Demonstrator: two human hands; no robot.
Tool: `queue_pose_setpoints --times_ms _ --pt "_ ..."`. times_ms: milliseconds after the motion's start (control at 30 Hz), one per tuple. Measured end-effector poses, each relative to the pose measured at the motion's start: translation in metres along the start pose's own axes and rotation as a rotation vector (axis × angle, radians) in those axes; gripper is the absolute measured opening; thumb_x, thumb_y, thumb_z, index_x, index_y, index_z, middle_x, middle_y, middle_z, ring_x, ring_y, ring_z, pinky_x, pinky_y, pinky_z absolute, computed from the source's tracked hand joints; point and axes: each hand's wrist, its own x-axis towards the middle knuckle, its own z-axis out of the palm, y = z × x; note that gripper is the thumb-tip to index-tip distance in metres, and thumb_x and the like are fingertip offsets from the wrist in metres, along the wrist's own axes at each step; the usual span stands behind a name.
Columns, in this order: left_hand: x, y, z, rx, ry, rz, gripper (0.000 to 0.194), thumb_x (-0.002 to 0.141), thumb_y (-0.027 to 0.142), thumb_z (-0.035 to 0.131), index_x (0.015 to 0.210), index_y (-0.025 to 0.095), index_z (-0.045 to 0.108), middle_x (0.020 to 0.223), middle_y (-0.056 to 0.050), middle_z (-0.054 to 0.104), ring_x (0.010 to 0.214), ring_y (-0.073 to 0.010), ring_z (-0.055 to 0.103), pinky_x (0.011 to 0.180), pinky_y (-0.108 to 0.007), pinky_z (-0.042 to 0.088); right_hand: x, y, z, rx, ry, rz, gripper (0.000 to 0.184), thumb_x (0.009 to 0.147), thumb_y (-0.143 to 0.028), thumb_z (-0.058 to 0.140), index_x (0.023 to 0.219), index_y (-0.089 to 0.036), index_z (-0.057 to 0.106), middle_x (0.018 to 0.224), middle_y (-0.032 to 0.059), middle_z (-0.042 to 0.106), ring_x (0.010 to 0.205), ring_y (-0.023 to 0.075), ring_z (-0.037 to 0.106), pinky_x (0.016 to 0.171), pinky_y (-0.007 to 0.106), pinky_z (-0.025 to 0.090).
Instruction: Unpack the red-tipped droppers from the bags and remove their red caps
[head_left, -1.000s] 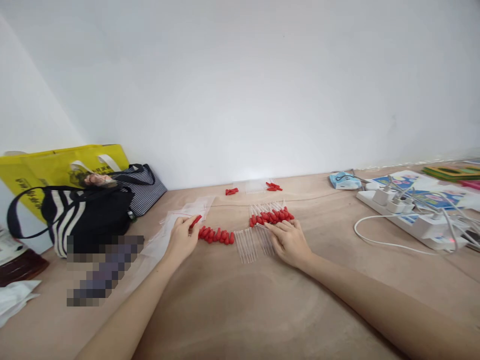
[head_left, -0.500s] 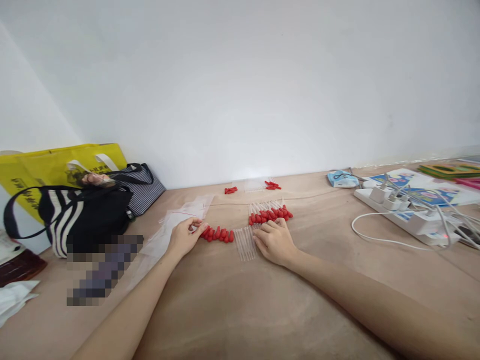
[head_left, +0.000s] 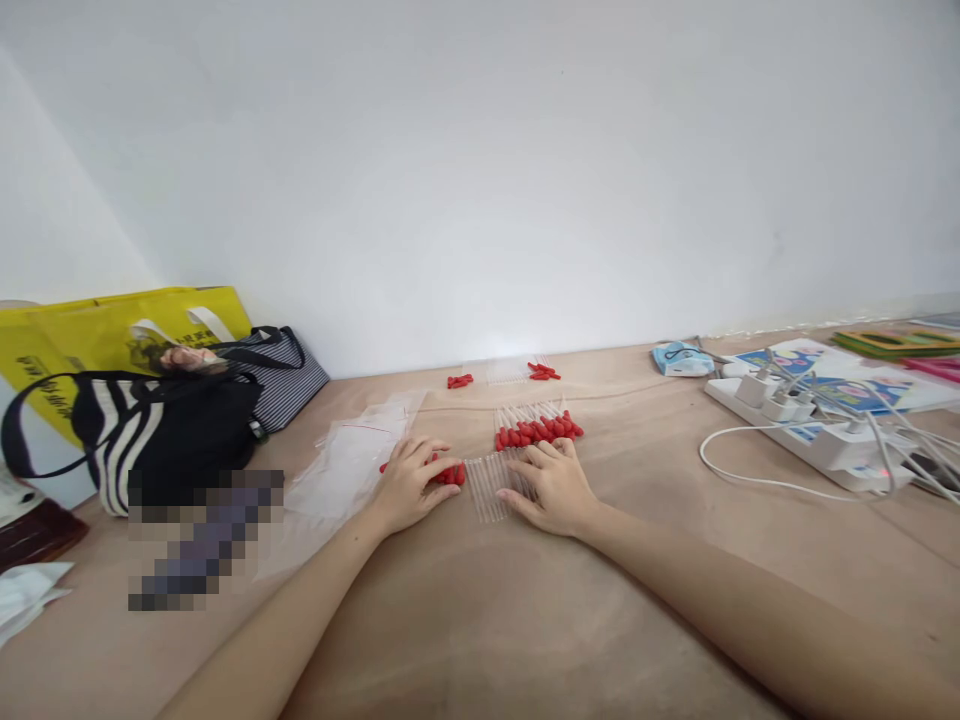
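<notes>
My left hand (head_left: 414,484) is open over a short row of red rubber bulbs (head_left: 454,474), its thumb and fingers apart and partly covering them. Just right of these bulbs, thin clear tubes (head_left: 486,490) lie side by side on the table. My right hand (head_left: 556,486) rests over the right end of the tubes with its thumb spread from its fingers; the tubes underneath are partly hidden. Beyond its fingertips lies a row of droppers (head_left: 536,431), clear tubes with red bulbs pointing toward me.
Clear plastic bags (head_left: 352,450) lie left of my left hand. Near the wall are small red bulb piles (head_left: 460,381) and more clear tubes (head_left: 508,371). Black (head_left: 180,430) and yellow bags stand left. A power strip (head_left: 795,430) with cables and a blue mask (head_left: 681,358) lie right.
My left hand has moved right and spread from a pinch at the bulb row's left end to lie over the bulbs. My right thumb has opened away from the fingers.
</notes>
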Motion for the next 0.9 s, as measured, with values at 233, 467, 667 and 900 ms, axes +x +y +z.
queue_pose_setpoints --times_ms 233,467,667,900 --pt "0.003 0.005 0.008 -0.037 0.088 0.088 0.016 0.083 0.026 0.049 0.088 0.024 0.064 0.089 -0.002 0.064 0.088 -0.0170 0.052 0.082 -0.035 0.036 -0.004 0.009 -0.002 0.054 0.092 0.029 0.031 0.080 -0.045 0.047 0.088 -0.020 0.065 0.077 0.0038 0.060 0.075 0.0150 0.047 0.075 0.034 0.022" --pt "-0.001 -0.001 0.000 -0.053 0.280 -0.057 0.018 0.084 0.024 0.045 0.088 0.021 0.062 0.089 -0.003 0.064 0.085 -0.0172 0.053 0.079 -0.034 0.039 0.005 0.018 -0.001 -0.008 0.111 0.099 0.023 0.081 -0.035 0.047 0.088 -0.022 0.064 0.078 0.0030 0.059 0.075 0.0147 0.047 0.073 0.033 0.022" --pt "-0.012 -0.023 -0.010 0.027 0.166 -0.124 0.021 0.084 0.027 0.043 0.090 0.022 0.063 0.091 -0.004 0.064 0.087 -0.0195 0.053 0.079 -0.037 0.038 0.023 0.029 0.001 -0.168 0.072 0.257 0.024 0.082 -0.034 0.044 0.086 -0.022 0.065 0.084 0.0055 0.058 0.082 0.0188 0.046 0.074 0.035 0.021" --pt "-0.017 -0.022 -0.016 -0.008 0.060 -0.114 0.023 0.082 0.025 0.043 0.096 0.023 0.061 0.096 -0.004 0.061 0.091 -0.0191 0.053 0.082 -0.038 0.038 0.037 0.031 0.008 -0.225 -0.010 0.337 0.033 0.081 -0.042 0.042 0.076 -0.020 0.067 0.088 0.0078 0.057 0.086 0.0209 0.044 0.074 0.036 0.022"
